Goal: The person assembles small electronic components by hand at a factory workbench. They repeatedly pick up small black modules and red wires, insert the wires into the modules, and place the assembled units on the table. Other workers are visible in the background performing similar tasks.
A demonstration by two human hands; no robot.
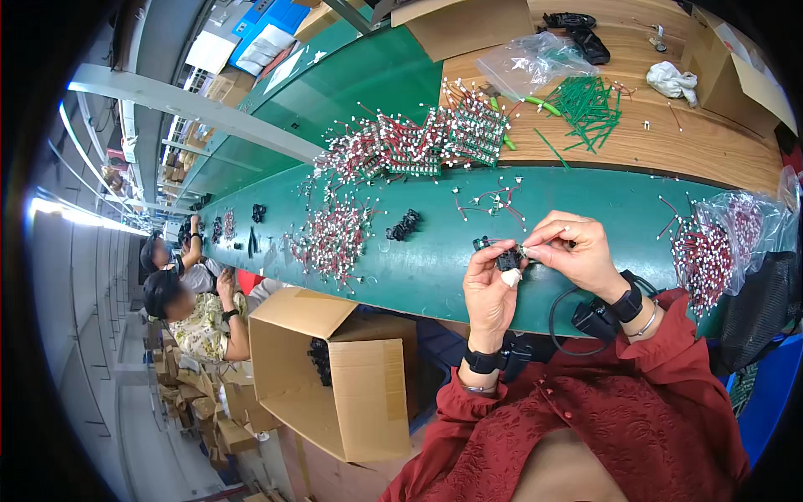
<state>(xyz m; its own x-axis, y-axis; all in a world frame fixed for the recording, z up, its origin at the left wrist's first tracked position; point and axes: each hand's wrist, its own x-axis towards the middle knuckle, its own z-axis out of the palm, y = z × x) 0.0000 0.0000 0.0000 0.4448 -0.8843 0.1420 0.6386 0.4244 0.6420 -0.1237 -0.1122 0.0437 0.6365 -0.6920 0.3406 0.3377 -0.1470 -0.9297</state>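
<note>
My left hand (490, 294) is closed around a small black plastic part (507, 260) above the green work surface. A white cover sits on the tip of its thumb. From the right, my right hand (581, 253) reaches in with thumb and forefinger pinched together at the part's edge. What lies between those fingertips is too small to make out. Left of my hands rests a clump of similar black parts (403, 225). A few loose red wires with white connectors (499, 199) lie just beyond my hands.
Stacked green circuit boards with wires (418, 142) stand beyond a wire pile (333, 241). More wired connectors (701, 259) spill from a plastic bag (757, 219) at right. Green sticks (588, 109) lie on the wooden table. An open carton (368, 393) stands at the near edge; two people sit far left.
</note>
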